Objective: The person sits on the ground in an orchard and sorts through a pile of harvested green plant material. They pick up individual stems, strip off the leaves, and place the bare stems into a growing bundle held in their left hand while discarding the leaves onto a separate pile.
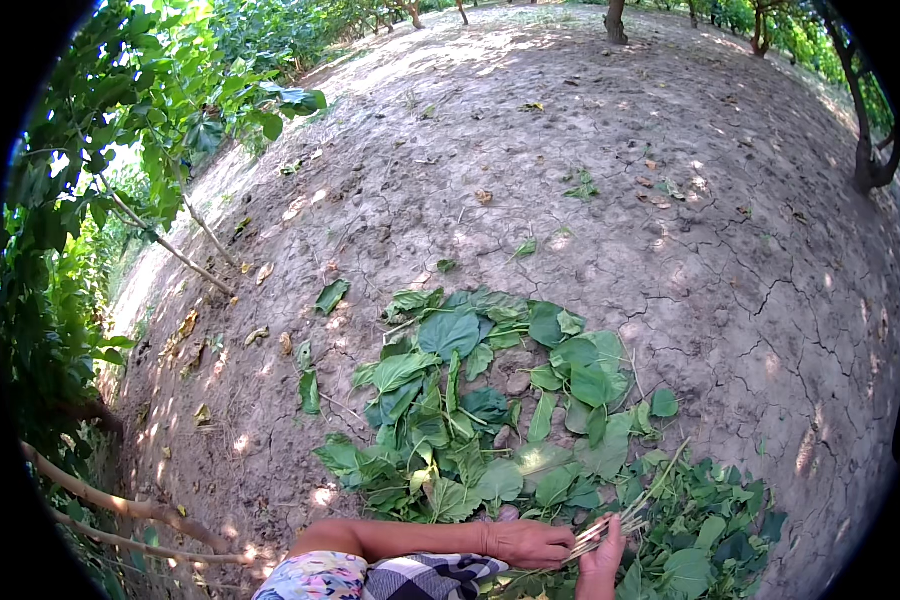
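Note:
My left hand (529, 543) reaches in from the left, its fingers closed on one end of a bundle of thin pale stems (589, 534). Against the same bundle, my right hand (604, 556) grips it from the right side, thumb upward. The stems slant up to the right past the right hand, and one long greenish stem (664, 476) sticks out beyond the others. Just ahead of the hands lie broad green leaves (450, 334), loosely spread on the soil. A denser heap of smaller leafy greens (709, 529) is beside my right hand.
Dry, cracked soil (765, 300) stretches ahead, dotted with fallen yellow leaves. A leafy tree (157, 112) stands at left, with low bare branches (127, 506) near my left arm. Tree trunks (615, 22) rise farther off. A checked black-and-white cloth (427, 577) lies below my left forearm.

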{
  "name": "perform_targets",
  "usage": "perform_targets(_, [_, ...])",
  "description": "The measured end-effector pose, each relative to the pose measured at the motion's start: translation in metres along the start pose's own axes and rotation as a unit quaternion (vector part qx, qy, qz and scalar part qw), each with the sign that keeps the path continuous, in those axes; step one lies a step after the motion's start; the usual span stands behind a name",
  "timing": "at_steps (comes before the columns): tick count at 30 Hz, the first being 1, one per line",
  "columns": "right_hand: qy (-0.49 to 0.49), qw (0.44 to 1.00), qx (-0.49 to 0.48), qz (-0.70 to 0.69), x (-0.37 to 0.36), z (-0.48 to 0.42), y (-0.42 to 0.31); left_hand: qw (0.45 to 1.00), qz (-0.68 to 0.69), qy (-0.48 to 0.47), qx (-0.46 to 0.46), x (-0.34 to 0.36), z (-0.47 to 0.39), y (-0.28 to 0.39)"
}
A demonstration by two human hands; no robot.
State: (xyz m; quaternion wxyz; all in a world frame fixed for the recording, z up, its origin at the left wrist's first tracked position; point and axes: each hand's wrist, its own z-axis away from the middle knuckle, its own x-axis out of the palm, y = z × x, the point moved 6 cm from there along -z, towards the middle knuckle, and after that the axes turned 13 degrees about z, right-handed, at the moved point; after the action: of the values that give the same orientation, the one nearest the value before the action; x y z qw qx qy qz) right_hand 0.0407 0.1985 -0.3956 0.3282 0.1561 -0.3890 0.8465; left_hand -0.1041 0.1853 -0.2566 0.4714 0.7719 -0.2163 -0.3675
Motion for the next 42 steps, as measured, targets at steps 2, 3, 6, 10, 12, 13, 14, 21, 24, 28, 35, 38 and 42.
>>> perform_targets(2, [-0.011,1.000,0.006,-0.008,0.001,0.002,0.003,1.000,-0.010,-0.004,-0.015,0.003,0.006,-0.007])
perform_targets(3, [-0.015,1.000,0.009,-0.013,0.002,0.003,0.005,1.000,-0.013,-0.005,-0.022,0.003,0.007,-0.008])
perform_targets(6, [0.051,0.997,-0.029,0.049,-0.003,0.001,0.004,0.999,-0.014,0.022,-0.039,0.000,0.009,-0.008])
perform_targets(10, [0.083,0.994,-0.034,0.061,-0.023,-0.002,-0.010,0.991,-0.070,0.047,-0.102,-0.023,0.011,-0.001])
perform_targets(12, [0.087,0.987,-0.038,0.126,-0.041,-0.020,-0.013,0.983,-0.123,0.091,-0.102,-0.042,0.026,-0.027])
perform_targets(13, [0.102,0.980,-0.030,0.166,-0.063,-0.022,-0.008,0.974,-0.155,0.098,-0.135,-0.056,0.039,-0.044])
perform_targets(14, [0.140,0.974,-0.025,0.178,-0.088,-0.024,-0.003,0.962,-0.147,0.174,-0.153,-0.080,0.044,-0.052])
perform_targets(21, [0.094,0.987,-0.019,0.129,-0.108,-0.026,0.012,0.809,-0.245,0.421,-0.328,-0.181,0.167,-0.137])
perform_targets(24, [0.079,0.991,-0.023,0.105,-0.111,-0.027,0.011,0.779,-0.211,0.402,-0.432,-0.202,0.209,-0.159])
perform_targets(28, [0.078,0.993,-0.008,0.085,-0.113,-0.027,0.012,0.747,-0.281,0.381,-0.467,-0.208,0.226,-0.171])
perform_targets(35, [0.065,0.998,0.007,0.025,-0.118,-0.031,0.022,0.793,-0.291,0.166,-0.509,-0.193,0.218,-0.187])
perform_targets(38, [0.061,0.997,-0.013,0.048,-0.113,-0.028,0.015,0.819,-0.328,0.156,-0.444,-0.192,0.199,-0.174])
perform_targets(42, [0.052,0.997,0.007,0.058,-0.119,-0.032,0.019,0.821,-0.350,0.121,-0.434,-0.185,0.193,-0.168])
